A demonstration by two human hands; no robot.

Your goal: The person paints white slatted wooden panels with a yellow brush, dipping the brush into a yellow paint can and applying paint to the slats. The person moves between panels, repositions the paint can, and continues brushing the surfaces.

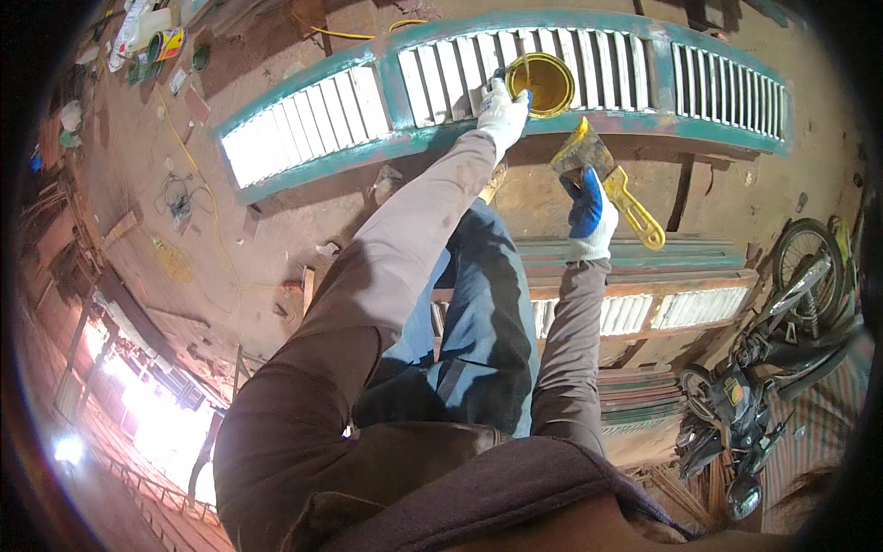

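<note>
My left hand (pixel 504 112), in a white and blue work glove, is closed on the rim of a round tin (pixel 556 99). Yellowish-brown stuff shows inside it. The tin is over the middle of a long louvred shutter (pixel 395 87) with a green frame and white slats. Nearer me and to the right, my right hand (pixel 591 213), gloved alike, grips a wide scraper (pixel 633 204) around where its yellow handle meets the blade. Yellow paste sits on the far corner of that blade. The scraper is apart from the tin and the shutter.
Another louvred panel and stacked frames (pixel 644 276) lie nearer me on the right. A motorbike (pixel 745 386) stands at the lower right. Thin cable (pixel 207 198) trails over the dusty floor on the left, and a yellow and black tin (pixel 167 44) is at the far left.
</note>
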